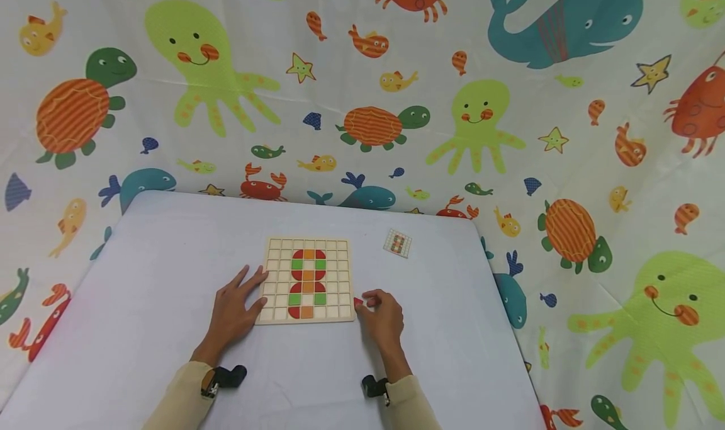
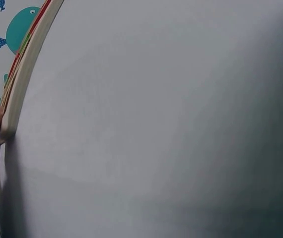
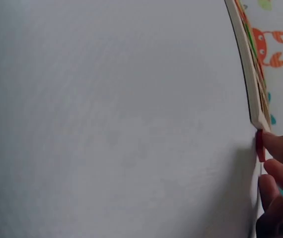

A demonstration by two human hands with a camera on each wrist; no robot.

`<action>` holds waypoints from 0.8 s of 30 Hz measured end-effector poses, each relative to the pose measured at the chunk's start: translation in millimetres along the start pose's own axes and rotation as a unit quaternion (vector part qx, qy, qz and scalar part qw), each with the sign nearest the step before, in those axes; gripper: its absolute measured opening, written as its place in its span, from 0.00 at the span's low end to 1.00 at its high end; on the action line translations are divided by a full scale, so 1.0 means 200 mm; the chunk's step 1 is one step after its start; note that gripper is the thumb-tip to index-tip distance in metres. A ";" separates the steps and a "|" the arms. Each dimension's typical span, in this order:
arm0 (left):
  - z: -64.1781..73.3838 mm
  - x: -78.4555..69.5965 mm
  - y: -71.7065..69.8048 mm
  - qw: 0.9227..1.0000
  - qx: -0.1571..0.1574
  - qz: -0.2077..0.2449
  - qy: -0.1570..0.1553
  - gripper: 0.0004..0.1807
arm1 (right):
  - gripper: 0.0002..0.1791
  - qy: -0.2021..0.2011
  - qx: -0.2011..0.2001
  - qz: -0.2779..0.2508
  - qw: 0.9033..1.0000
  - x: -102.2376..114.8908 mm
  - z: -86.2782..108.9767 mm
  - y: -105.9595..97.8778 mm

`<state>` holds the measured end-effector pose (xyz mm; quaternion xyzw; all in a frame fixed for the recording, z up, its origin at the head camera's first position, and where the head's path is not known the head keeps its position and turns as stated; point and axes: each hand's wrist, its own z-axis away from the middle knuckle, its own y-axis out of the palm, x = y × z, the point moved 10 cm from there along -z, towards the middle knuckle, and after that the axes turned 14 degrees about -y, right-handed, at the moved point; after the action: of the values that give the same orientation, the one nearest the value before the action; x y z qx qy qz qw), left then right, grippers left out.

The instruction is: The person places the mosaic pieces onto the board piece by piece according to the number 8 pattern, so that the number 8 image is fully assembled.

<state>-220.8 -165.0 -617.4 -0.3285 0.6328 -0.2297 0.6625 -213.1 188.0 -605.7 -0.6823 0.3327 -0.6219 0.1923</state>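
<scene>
A wooden grid board (image 1: 337, 291) lies on the white table, with red rounded-corner tiles and orange and green square tiles set in its middle columns. Its bottom row shows one red and one orange tile. My left hand (image 1: 233, 309) rests along the board's left edge, fingers spread, with the thumb at the lower left corner. Just off the right edge, my right hand (image 1: 384, 316) pinches a small red tile (image 3: 260, 145) between thumb and fingers. In the head view the hand partly hides that tile (image 1: 358, 301), and its full shape does not show.
Behind the right hand lies a small card (image 1: 398, 243) printed with a gridded pattern of similar colours. A curtain (image 1: 340, 46) with sea animals hangs behind and beside the white table (image 1: 453, 329). Dark wrist cameras (image 1: 229, 376) sit at both sleeves.
</scene>
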 end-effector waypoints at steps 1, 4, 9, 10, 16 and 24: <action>0.00 0.00 0.00 1.000 -0.001 -0.001 0.001 0.33 | 0.09 0.002 0.004 0.002 1.000 -0.01 0.00 0.00; 0.00 -0.01 0.00 1.000 0.000 -0.003 0.000 0.33 | 0.07 -0.001 0.014 0.009 1.000 -0.01 0.00 0.00; 0.00 -0.01 0.00 1.000 0.002 -0.004 -0.004 0.34 | 0.08 -0.012 0.031 0.010 0.999 0.00 -0.01 0.02; 0.00 -0.01 0.00 1.000 0.001 -0.004 -0.004 0.33 | 0.09 -0.014 0.034 0.007 0.999 0.01 -0.01 0.03; 0.00 0.00 0.00 1.000 0.001 -0.005 -0.004 0.33 | 0.11 -0.024 0.023 -0.020 0.999 0.04 0.00 0.04; -0.01 0.02 0.02 1.000 0.006 -0.013 -0.012 0.34 | 0.09 -0.088 -0.001 -0.042 0.995 0.17 0.04 0.07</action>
<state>-223.1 -165.5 -622.1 -0.3355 0.6193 -0.2379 0.6688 -208.9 153.8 -592.0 -0.7483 0.2861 -0.5663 0.1935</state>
